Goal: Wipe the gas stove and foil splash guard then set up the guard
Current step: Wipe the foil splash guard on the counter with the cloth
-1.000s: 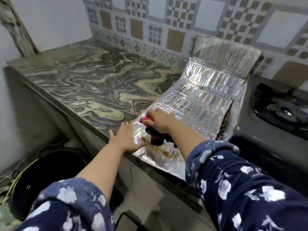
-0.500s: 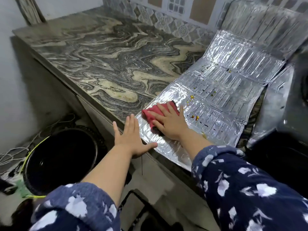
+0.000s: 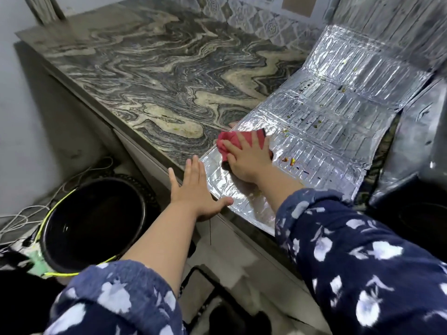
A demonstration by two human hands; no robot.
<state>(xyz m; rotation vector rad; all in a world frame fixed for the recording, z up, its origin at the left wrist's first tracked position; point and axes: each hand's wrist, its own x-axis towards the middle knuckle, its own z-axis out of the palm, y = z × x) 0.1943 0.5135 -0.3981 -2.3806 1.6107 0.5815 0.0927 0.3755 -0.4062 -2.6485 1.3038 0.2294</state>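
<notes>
The foil splash guard (image 3: 333, 131) lies unfolded flat on the marble counter (image 3: 154, 76), its far panel leaning up against the tiled wall. Yellow and dark food specks dot its middle panels. My right hand (image 3: 249, 160) presses a red cloth (image 3: 232, 141) flat onto the guard's near-left part, fingers spread over it. My left hand (image 3: 193, 189) rests open, palm down, on the counter's front edge with the thumb on the guard's near corner. The black gas stove (image 3: 416, 146) shows only partly at the right edge.
A black bucket (image 3: 94, 221) with a yellow-green handle stands on the floor left of the counter, beside loose white cables (image 3: 21, 213). The patterned tile wall (image 3: 261, 22) runs behind the counter. Cabinet fronts drop below the counter edge.
My right hand has slid the red cloth away from me and to the left over the foil. The left hand has stayed at the guard's near corner on the counter edge. The camera tilted down.
</notes>
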